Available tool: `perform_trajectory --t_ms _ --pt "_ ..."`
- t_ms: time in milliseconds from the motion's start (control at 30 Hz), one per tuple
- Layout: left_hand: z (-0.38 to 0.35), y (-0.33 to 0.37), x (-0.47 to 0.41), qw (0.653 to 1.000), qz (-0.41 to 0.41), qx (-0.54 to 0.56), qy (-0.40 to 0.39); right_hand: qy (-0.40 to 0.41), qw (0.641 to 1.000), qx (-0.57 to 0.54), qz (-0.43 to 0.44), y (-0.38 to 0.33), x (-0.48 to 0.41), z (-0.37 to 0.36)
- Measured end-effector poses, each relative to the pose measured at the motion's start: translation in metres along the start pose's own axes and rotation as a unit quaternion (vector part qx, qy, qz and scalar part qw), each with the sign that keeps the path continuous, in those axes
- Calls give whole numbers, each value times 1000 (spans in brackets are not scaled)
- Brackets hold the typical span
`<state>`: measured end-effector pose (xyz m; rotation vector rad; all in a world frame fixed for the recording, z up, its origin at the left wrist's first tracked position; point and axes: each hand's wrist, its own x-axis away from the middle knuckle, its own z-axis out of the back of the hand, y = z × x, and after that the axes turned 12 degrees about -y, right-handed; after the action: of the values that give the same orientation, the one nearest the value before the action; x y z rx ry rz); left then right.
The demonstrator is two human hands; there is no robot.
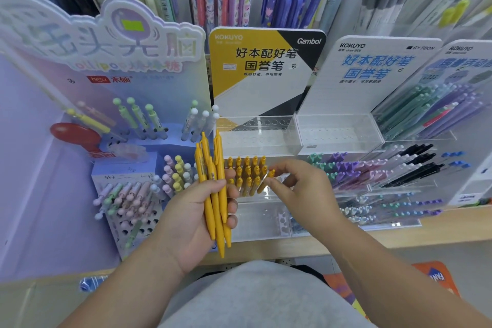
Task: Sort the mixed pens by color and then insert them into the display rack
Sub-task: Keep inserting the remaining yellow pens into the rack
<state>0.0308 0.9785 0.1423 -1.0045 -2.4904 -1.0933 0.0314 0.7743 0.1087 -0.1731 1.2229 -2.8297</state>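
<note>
Now the left hand grips a bundle of yellow pens, tips down; the right hand pinches a single yellow pen, tilted, at the clear display rack, just beside the rows of yellow pens standing upright in it

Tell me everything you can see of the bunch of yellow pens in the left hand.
The bunch of yellow pens is several slim mustard barrels, matte plastic by the look, with clips near their upper ends. They stand nearly upright, slightly fanned, writing tips down toward the person. The left hand grips them mid-barrel, thumb across the front, fingers curled round. The right hand pinches a single yellow pen at the rack, apart from the bunch.
</note>
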Motion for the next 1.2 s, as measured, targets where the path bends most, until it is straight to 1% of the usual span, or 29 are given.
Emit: perform_trajectory --t_ms 167,500,767,967,1200 --pt "1 1 2 1000 -2 -2 -3 12 1000 17 8 2 -3 -8" --pt "-1 1 2 1000 -1 -2 -16 -1 998 63 20 0 -5 -8" --pt "2 4 1 1000 -1 2 -21 -18 997 78 7 1 -8 2" --pt "2 5 -1 1000 -3 2 -21 -20 992 117 37 5 -6 -10" --pt "2 5 -2 1000 -3 1 -15 -18 992 120 15 7 -6 -15"
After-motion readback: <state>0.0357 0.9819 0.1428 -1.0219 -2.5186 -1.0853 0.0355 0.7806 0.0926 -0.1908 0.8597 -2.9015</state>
